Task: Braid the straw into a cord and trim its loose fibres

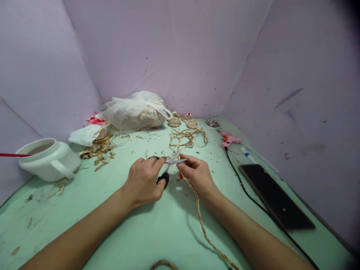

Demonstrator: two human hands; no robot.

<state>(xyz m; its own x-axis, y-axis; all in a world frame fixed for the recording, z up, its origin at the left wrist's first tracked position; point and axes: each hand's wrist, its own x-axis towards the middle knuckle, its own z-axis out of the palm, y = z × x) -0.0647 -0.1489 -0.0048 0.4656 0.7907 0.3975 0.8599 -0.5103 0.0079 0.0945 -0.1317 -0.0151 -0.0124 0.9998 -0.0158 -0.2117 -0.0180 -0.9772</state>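
Note:
My left hand [146, 178] grips a pair of scissors [171, 162] with black handles, thumb and fingers in the loops. Their blades are spread and point right, close to the fingertips of my right hand [198, 175]. Those fingers pinch a braided straw-coloured cord [198, 206]. From the pinch, one length runs down toward the bottom edge of the view, and the cord also continues beyond the blades to a loose tangled heap [185, 138] on the table. Whether the blades touch the cord, I cannot tell. Another bit of cord [163, 264] curves at the bottom edge.
At left stand a white pot [47, 159] and dry scraps [98, 150]. A white plastic bag [137, 110] lies at the back, near round woven pieces [174, 122]. On the right are a pink glue gun [230, 139], its black cable [244, 188] and a dark phone [277, 197].

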